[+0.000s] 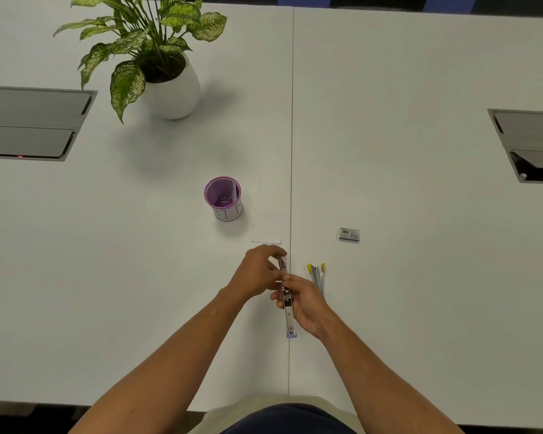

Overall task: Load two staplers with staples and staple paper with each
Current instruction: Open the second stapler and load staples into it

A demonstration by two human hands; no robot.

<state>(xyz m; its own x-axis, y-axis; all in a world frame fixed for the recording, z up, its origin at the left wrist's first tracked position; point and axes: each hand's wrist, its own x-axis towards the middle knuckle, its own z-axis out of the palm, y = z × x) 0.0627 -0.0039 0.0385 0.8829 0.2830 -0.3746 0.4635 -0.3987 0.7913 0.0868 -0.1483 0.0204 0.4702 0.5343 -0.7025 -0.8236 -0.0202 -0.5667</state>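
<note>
Holding an opened metal stapler in both hands above the white table.
Right hand grips its middle, fingers curled round; left hand pinches the far end. Yellow-tipped stapler lies just right of the right hand, staple box further right and beyond. Paper just beyond the left hand, purple cup past it, leftward.
</note>
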